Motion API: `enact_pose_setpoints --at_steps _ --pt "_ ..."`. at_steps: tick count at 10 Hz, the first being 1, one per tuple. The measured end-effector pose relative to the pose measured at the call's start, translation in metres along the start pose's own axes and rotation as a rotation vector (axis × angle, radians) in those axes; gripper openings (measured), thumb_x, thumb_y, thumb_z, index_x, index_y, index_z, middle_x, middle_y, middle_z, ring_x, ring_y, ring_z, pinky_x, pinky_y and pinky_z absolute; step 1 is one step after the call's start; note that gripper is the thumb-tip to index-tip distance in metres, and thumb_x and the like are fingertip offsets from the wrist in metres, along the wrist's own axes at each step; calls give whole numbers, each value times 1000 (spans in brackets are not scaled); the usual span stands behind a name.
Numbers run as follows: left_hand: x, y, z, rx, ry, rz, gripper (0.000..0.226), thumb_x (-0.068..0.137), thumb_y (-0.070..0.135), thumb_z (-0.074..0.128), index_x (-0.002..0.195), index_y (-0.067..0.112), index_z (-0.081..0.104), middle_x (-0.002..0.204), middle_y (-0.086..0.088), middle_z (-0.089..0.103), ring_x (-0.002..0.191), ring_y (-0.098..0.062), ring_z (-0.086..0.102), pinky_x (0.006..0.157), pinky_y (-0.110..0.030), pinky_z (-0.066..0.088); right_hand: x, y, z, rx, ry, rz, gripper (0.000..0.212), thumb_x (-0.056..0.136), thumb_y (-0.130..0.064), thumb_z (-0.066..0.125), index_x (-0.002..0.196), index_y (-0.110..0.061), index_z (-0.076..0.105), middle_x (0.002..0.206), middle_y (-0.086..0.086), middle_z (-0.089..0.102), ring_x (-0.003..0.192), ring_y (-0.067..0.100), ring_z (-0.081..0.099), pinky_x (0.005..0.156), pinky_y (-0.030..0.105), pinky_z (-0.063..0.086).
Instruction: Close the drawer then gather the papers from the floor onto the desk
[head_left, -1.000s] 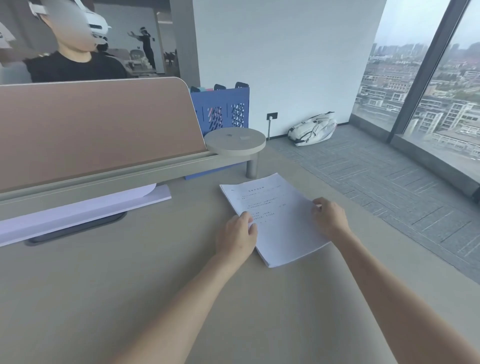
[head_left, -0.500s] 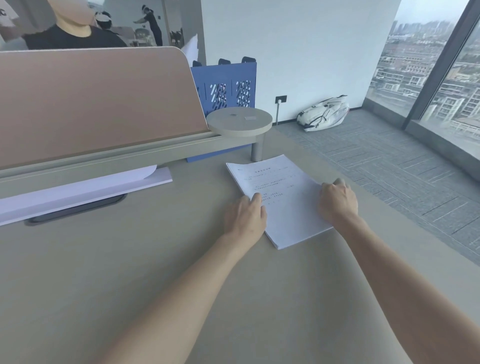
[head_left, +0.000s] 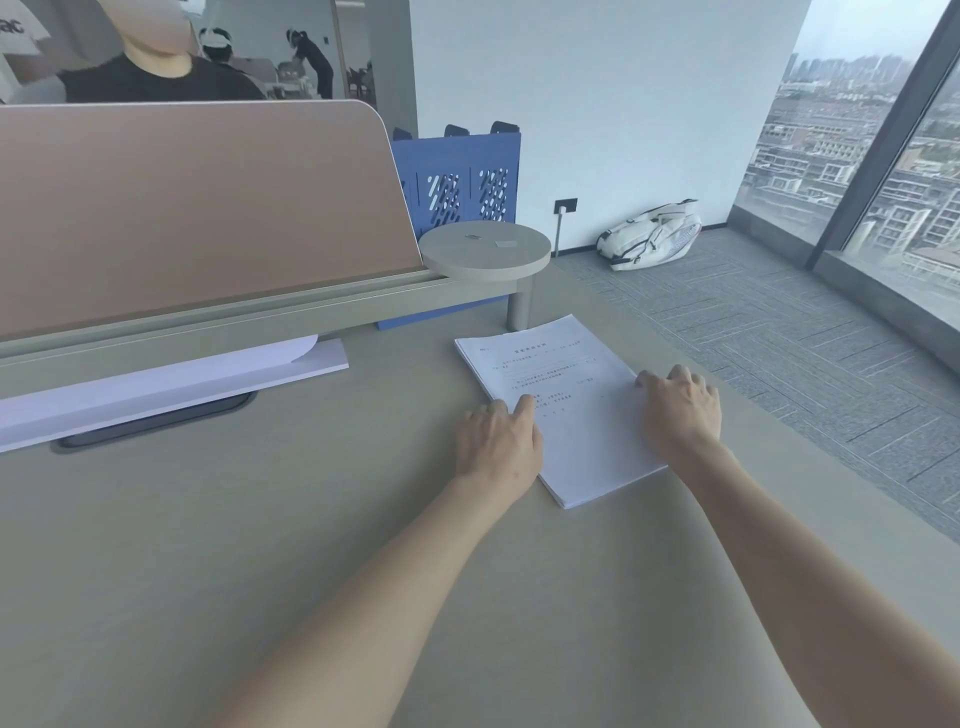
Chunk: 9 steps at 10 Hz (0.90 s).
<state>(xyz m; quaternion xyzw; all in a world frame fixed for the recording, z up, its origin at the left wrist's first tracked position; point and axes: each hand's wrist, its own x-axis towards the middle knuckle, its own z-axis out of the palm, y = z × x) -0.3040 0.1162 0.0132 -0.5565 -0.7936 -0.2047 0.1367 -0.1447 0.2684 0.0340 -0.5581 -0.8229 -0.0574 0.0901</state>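
though partly covering the papers, left hand, right hand flat, empty.

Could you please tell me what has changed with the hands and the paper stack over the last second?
Little changed. The left hand and right hand rest on the stack of papers at its two sides, as before; the right hand seems to have slid slightly nearer the stack's near edge. Nothing was picked up or released. The stack stays flat on the desk; mostly the camera shifted.
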Motion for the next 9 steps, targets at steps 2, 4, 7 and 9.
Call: enact_pose_setpoints --at_steps 2,4,7,9 --pt "0 0 1 -23 -17 -6 21 92 17 45 106 11 59 88 -17 65 78 -37 63 66 -36 32 2 -3 -3 -55 -9 -21 41 92 -14 46 128 -25 61 117 11 56 112 33 54 96 39 38" --pt "-1 0 -6 -84 -8 -31 21 97 21 43 110 10 55 86 -17 63 68 -35 50 60 -36 30 3 -9 -7 -2 -9 16 42 85 -8 49 124 -17 63 118 15 56 114 35 54 97 42 38" --pt "-6 -5 -31 -160 -113 -65 20 96 25 44 103 8 51 91 -11 61 76 -35 57 62 -38 43 -10 -31 -29 145 106 -39 35 97 -21 45 123 -19 67 121 12 59 116 34 52 99 43 36" --pt "-24 -16 -89 -365 -57 -125 30 95 27 47 122 18 56 113 -3 63 103 -25 64 84 -38 52 -37 -70 -82 460 222 -117 27 97 -24 53 115 -20 72 118 11 62 113 34 58 95 40 41"
